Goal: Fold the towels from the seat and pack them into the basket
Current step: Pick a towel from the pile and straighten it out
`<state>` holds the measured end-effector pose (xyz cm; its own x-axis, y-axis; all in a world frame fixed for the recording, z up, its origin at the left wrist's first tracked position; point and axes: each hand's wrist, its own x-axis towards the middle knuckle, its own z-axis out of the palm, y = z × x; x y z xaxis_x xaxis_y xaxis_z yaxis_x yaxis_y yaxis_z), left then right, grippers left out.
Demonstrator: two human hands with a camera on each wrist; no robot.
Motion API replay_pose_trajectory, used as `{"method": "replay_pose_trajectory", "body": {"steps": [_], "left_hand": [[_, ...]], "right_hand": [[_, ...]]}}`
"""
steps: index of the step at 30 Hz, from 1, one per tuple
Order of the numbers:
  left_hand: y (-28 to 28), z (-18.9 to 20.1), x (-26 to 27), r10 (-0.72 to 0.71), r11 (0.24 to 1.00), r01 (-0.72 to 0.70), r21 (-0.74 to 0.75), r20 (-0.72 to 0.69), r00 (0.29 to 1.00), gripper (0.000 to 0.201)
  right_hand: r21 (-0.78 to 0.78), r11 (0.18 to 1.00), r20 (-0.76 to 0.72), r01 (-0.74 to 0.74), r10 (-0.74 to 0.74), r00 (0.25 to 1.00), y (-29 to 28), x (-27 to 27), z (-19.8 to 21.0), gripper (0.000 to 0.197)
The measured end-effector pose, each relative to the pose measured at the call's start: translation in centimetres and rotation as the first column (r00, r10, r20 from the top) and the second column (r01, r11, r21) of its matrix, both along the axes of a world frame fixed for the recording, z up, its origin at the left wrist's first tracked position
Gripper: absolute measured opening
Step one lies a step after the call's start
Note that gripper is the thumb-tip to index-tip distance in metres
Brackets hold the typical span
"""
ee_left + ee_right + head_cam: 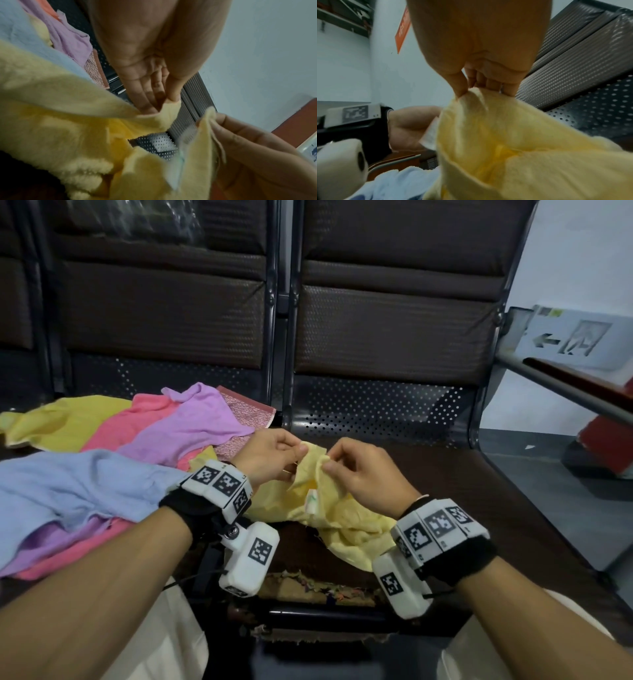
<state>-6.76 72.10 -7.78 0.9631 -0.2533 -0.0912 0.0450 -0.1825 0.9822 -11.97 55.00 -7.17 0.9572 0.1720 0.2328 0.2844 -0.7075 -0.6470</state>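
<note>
Pale yellow towel (346, 518): lying crumpled on the dark seat (479, 491) in front of the person, its upper edge being lifted clear of the seat by both hands. Left hand (270, 457): pinching one point of that edge, thumb pressing the cloth against the fingers, as the left wrist view shows (173, 106). Right hand (363, 474): pinching a neighbouring point of the same edge, thumb and curled fingers closing on the fabric; the two grips are sitting just beside each other, not touching. White label (312, 501): hanging from the towel's hem below the hands. Heap of other towels: spreading unfolded over the neighbouring seat to the person's left, a light blue towel (68, 491) nearest, then a purple towel (191, 422), a pink towel (137, 422) and a darker yellow towel (58, 422) overlapping behind it. A patterned reddish cloth (246, 412) is lying under the heap's far edge, possibly another towel; the views are too unclear to tell.
</note>
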Motion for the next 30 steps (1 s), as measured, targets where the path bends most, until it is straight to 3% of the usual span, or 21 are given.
{"method": "replay_pose_trajectory", "body": {"steps": [7,20,26,30], "left_hand": [[-0.1,0.3,-0.4,-0.104,0.994,0.103,-0.044,-0.039,0.994,0.013],[0.1,0.1,-0.6,-0.232,0.972,0.233,-0.016,0.051,0.971,0.013],[0.7,0.1,-0.4,-0.218,0.975,0.209,0.071,0.140,0.966,0.013],[2.3,0.3,-0.2,-0.093,0.993,0.078,0.086,0.186,0.978,0.017]], "right_hand": [[0.031,0.995,0.023,0.095,-0.096,0.995,-0.1,0.7,-0.4,0.009],[0.132,0.975,-0.015,0.179,-0.178,0.984,-0.1,1.0,-1.0,0.011],[0.260,0.959,-0.122,0.116,-0.086,0.989,0.4,0.8,-0.1,0.011],[0.323,0.944,-0.224,0.075,-0.001,0.975,0.5,0.7,0.4,0.016]]}}
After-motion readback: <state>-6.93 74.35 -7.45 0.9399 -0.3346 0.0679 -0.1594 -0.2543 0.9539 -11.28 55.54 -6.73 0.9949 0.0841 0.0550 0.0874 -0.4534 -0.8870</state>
